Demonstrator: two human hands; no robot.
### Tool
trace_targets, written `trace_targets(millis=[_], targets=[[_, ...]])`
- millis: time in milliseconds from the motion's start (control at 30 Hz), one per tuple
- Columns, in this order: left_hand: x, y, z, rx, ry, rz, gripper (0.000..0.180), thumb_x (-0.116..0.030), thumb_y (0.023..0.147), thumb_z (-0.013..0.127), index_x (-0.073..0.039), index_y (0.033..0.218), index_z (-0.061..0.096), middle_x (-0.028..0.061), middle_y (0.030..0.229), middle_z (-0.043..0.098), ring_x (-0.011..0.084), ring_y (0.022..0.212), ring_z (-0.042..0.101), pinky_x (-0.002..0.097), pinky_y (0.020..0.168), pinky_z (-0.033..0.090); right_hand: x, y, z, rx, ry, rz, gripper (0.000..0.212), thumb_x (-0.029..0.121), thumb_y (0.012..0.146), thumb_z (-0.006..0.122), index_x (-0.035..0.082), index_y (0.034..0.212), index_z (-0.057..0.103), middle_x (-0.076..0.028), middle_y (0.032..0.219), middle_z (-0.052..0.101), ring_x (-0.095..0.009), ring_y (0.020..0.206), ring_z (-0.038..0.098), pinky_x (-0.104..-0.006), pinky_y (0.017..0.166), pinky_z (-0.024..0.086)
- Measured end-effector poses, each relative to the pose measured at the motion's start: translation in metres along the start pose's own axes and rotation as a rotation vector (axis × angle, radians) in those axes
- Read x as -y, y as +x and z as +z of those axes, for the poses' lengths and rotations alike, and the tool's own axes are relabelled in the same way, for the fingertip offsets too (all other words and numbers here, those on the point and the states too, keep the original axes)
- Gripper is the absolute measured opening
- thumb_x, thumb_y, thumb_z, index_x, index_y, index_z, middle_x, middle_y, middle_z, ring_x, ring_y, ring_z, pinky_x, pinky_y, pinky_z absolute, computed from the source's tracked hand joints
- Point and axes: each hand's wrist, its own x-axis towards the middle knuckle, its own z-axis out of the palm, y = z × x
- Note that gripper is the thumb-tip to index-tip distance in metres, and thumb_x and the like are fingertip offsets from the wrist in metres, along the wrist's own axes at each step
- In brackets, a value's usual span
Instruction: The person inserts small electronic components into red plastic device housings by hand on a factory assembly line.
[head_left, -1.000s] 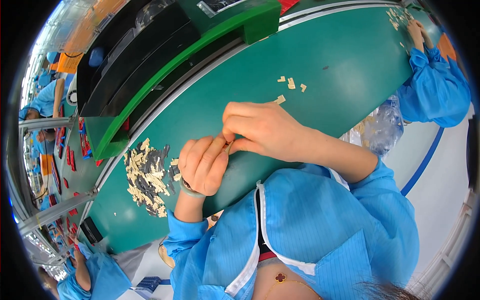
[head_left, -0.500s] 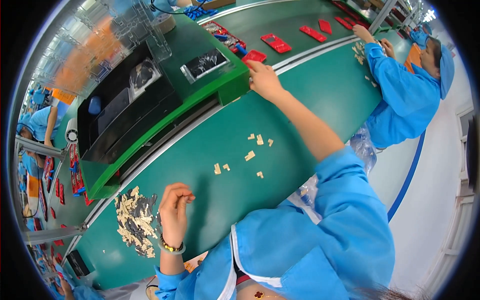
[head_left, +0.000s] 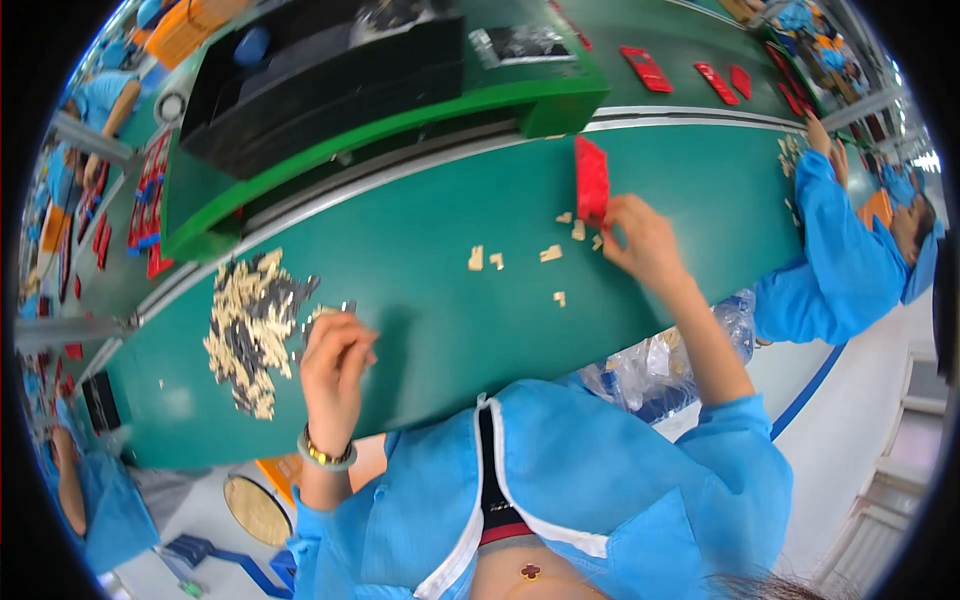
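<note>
so my right fingers [head_left: 622,212] are pinched on the near end of a red case [head_left: 592,178], its long axis pointing away from me, roughly toward the green stand [head_left: 562,108]. My left fingers [head_left: 340,338] are loosely curled well apart from it, can't tell if they've got anything, and they're right beside the cream-and-dark pile [head_left: 248,325]. Loose cream bits [head_left: 551,253] lie on the bench [head_left: 470,350] between, mostly nearer my right
</note>
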Motion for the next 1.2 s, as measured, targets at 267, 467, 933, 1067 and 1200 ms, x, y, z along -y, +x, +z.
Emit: trace_targets(millis=[267, 467, 933, 1067, 1200], targets=[[0.005, 0.023, 0.045, 0.193, -0.198, -0.135, 0.039, 0.01, 0.09, 0.047, -0.002, 0.127, 0.04, 0.0089, 0.098, 0.059, 0.0112, 0.075, 0.059, 0.0213, 0.062, 0.045, 0.136, -0.005, 0.039, 0.257, 0.211, -0.268, 0.02, 0.009, 0.068, 0.07, 0.006, 0.086, 0.061, -0.006, 0.093, 0.06, -0.022, 0.079, 0.061, -0.0322, 0.068, 0.048], [0.009, 0.021, 0.063, 0.119, -0.055, -0.045, 0.045, 0.014, 0.087, 0.049, -0.003, 0.127, 0.04, 0.0103, 0.101, 0.058, 0.015, 0.077, 0.063, 0.0246, 0.067, 0.049, 0.152, 0.031, 0.052, 0.199, 0.699, 0.232, 0.024, 0.013, 0.077, 0.074, 0.004, 0.097, 0.063, -0.004, 0.098, 0.059, -0.013, 0.077, 0.056, -0.0255, 0.064, 0.043], [0.048, 0.003, 0.064, 0.111, 0.639, 0.421, 0.05, -0.017, 0.072, 0.073, -0.003, 0.117, 0.056, 0.0143, 0.128, 0.05, 0.0341, 0.126, 0.043, 0.047, 0.101, 0.038, 0.134, 0.058, 0.094, 0.368, 1.106, 0.625, 0.012, 0.012, 0.09, 0.064, 0.0, 0.089, 0.063, -0.001, 0.069, 0.061, -0.004, 0.056, 0.053, -0.0172, 0.046, 0.039], [0.045, 0.01, 0.06, 0.073, 0.58, 0.38, 0.045, -0.014, 0.073, 0.07, -0.005, 0.115, 0.058, 0.0126, 0.128, 0.052, 0.0337, 0.124, 0.045, 0.0467, 0.1, 0.039, 0.133, 0.064, 0.1, 0.289, 1.058, 0.641, 0.012, 0.012, 0.09, 0.064, 0.0, 0.089, 0.063, 0.0, 0.066, 0.06, -0.003, 0.053, 0.051, -0.0169, 0.044, 0.036], [0.04, 0.045, 0.042, 0.328, 0.692, 0.544, 0.043, -0.008, 0.077, 0.063, -0.008, 0.119, 0.057, 0.0074, 0.134, 0.05, 0.0315, 0.121, 0.047, 0.0415, 0.1, 0.04, 0.117, 0.058, 0.082, 0.116, 1.131, 0.694, 0.012, 0.012, 0.091, 0.063, 0.001, 0.095, 0.063, 0.001, 0.065, 0.058, -0.004, 0.051, 0.049, -0.0179, 0.043, 0.037]])
